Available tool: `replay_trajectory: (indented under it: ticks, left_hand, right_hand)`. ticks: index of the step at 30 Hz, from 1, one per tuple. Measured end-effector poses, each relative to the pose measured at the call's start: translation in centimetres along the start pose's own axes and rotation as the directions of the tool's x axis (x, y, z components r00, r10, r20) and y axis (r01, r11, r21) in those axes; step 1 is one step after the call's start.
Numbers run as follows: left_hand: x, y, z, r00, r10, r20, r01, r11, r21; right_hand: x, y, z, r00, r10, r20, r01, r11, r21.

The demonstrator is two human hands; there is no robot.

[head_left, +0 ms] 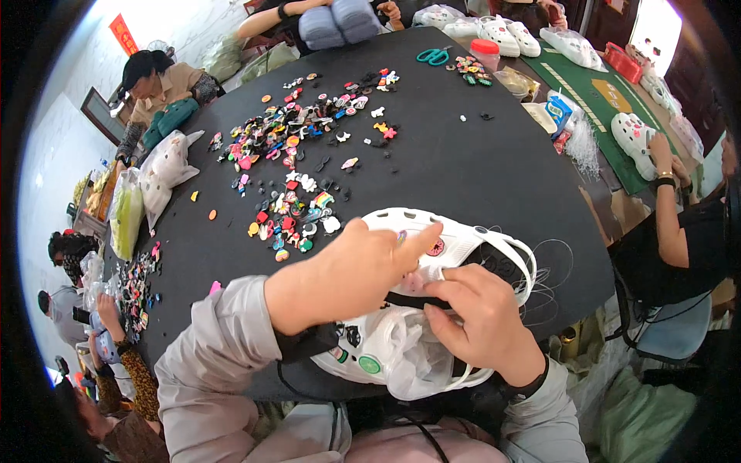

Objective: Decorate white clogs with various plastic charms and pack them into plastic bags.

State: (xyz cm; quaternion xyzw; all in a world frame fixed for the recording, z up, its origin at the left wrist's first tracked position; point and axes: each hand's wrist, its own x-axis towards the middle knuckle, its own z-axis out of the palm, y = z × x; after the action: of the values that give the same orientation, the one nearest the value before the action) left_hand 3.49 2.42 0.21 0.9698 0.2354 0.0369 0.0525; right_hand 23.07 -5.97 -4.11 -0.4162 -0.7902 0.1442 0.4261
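Well, crumpled clear plastic [421, 359] bulges at the nearer white clog's [353, 363] opening.

The black table [463, 166] carries a heap of colourful charms [270, 139] at ten o'clock, a smaller heap [139, 289] at eight, teal scissors [437, 56] at one, and a white clog [460, 245] around four.

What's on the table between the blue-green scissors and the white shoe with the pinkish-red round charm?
In the head view, just bare black tabletop lies straight between the scissors and that white shoe.
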Motion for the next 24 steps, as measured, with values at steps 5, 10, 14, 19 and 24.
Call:
replay_trajectory:
  ticks: [5,10,14,19,24]
  left_hand:
    - [1.1,-1.8,-1.4,0.977,-0.21,-0.032,0.153,0.797,-0.584]
    - [0.4,-3.3,-0.5,0.982,-0.187,0.015,0.15,0.734,-0.662]
    - [0.5,-3.2,-0.4,0.98,-0.197,0.02,0.158,0.719,-0.676]
    - [0.3,-2.9,-0.3,0.99,-0.108,-0.087,0.045,0.842,-0.537]
    - [-0.4,-3.4,-0.5,0.991,-0.11,-0.071,0.042,0.78,-0.625]
  right_hand:
    - [-0.7,0.0,0.0,0.997,-0.025,-0.067,0.027,0.999,0.027]
    - [-0.7,0.0,0.1,0.997,-0.027,-0.079,0.029,0.999,0.03]
    - [-0.7,0.0,0.1,0.996,-0.035,-0.08,0.036,0.999,0.013]
    - [-0.6,-0.1,0.0,0.996,-0.036,-0.077,0.037,0.999,0.014]
    - [-0.8,0.0,0.1,0.995,-0.051,-0.084,0.051,0.999,0.006]
